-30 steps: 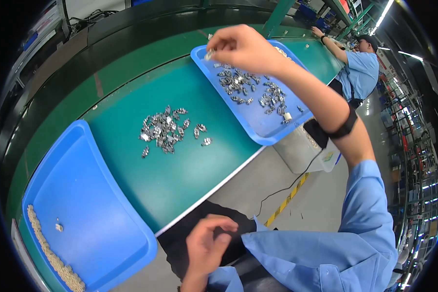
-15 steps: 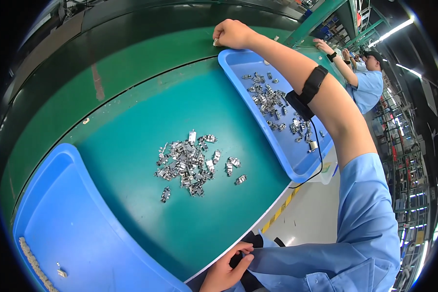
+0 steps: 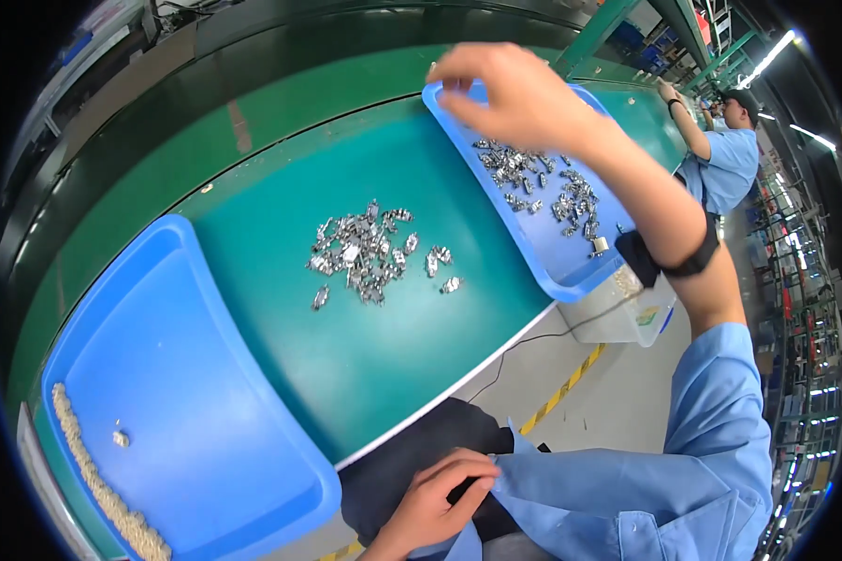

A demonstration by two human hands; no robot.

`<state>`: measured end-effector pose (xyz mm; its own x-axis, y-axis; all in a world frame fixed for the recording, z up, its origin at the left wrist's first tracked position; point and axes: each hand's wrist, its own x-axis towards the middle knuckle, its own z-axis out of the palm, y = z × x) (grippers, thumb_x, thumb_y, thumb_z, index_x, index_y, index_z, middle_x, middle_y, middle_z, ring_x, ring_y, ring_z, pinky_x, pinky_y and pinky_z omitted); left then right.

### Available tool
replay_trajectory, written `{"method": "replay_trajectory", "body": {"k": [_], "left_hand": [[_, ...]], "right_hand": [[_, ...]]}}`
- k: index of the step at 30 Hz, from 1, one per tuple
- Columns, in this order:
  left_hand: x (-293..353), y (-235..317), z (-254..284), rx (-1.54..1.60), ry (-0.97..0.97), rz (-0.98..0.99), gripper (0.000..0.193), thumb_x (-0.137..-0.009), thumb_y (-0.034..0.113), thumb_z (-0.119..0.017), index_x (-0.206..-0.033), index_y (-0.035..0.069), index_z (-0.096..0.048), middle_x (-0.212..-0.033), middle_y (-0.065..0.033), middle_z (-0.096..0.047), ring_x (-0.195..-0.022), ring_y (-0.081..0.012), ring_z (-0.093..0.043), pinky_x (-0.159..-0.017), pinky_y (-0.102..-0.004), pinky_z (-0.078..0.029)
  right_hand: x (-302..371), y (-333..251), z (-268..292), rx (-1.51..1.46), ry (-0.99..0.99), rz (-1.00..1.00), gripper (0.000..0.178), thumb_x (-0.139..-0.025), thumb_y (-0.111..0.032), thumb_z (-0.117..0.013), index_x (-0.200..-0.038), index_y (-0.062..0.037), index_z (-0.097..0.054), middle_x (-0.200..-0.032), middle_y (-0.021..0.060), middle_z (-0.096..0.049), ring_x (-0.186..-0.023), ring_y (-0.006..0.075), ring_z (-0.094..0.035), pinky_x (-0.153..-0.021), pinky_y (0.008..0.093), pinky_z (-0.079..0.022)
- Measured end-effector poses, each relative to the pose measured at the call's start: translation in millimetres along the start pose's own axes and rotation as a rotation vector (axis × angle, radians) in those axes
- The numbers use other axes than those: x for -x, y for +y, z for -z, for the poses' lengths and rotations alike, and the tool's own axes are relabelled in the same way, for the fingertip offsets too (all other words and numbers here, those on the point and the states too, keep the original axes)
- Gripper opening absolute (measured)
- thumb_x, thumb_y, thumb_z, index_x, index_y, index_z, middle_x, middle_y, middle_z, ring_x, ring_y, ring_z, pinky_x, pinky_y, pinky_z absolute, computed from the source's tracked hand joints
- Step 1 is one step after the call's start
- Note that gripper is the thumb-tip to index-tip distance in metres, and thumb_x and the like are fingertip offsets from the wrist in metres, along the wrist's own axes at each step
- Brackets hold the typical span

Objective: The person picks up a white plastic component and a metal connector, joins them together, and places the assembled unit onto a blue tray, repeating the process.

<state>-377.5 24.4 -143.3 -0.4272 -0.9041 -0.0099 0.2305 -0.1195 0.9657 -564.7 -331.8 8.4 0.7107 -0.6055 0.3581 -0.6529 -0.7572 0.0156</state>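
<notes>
My right hand (image 3: 515,98) hangs over the far end of the right blue tray (image 3: 496,201), smeared by motion. Its thumb and bent fingers are apart, and I see nothing between them. Small metal connector-like parts (image 3: 575,201) lie scattered in that tray. A loose pile of similar silvery parts (image 3: 355,257) sits on the green tabletop (image 3: 346,360), left of the tray. Low in the view, my left hand (image 3: 435,505) rests by my lap, fingers loosely curved and thumb apart, with its fingertips against blue cloth. It holds nothing that I can see.
A large blue tray (image 3: 196,374) at the left has a row of small beige pieces (image 3: 103,481) along its left side. Beyond the table runs a dark green belt (image 3: 187,154). A clear bin (image 3: 631,318) stands below the right tray. A co-worker (image 3: 720,154) is at the far right.
My right hand has come back from the belt over the right tray, its fingers now apart; the small light piece at its fingertips no longer shows there. The view has shifted.
</notes>
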Motion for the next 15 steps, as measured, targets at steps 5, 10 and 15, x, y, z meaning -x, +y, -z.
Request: {"method": "replay_trajectory", "body": {"k": [5, 10, 15], "left_hand": [[36, 48, 13, -0.126, -0.091, -0.326, 0.010, -0.087, 0.001, -0.077, -0.095, 0.000, -0.071, -0.095, -0.0120, -0.070, -0.087, -0.0277, -0.068, -0.076, -0.0386, -0.052], [86, 117, 51, -0.502, 0.144, -0.510, 0.011, -0.083, 0.002, -0.078, -0.086, 0.001, -0.067, -0.089, -0.0102, -0.067, -0.082, -0.0269, -0.065, -0.071, -0.0369, -0.049], [136, 162, 130, -1.242, 0.841, -0.113, 0.018, -0.089, 0.002, -0.070, -0.107, 0.000, -0.067, -0.089, -0.0092, -0.068, -0.085, -0.0192, -0.065, -0.074, -0.0321, -0.048]], "right_hand": [[69, -108, -7, 0.052, -0.098, 0.030, 0.019, -0.088, -0.012, -0.070, -0.104, -0.0016, -0.073, -0.093, 0.0155, -0.069, -0.092, 0.0341, -0.068, -0.082, 0.0455, -0.053], [86, -122, -55, -0.031, 0.004, -0.118, 0.018, -0.089, -0.010, -0.070, -0.105, -0.0015, -0.073, -0.093, 0.0146, -0.067, -0.095, 0.0341, -0.066, -0.082, 0.0456, -0.052], [87, -125, -62, -0.159, 0.038, -0.161, 0.017, -0.090, -0.009, -0.070, -0.105, -0.0019, -0.072, -0.090, 0.0129, -0.067, -0.093, 0.0333, -0.066, -0.081, 0.0451, -0.052]]}}
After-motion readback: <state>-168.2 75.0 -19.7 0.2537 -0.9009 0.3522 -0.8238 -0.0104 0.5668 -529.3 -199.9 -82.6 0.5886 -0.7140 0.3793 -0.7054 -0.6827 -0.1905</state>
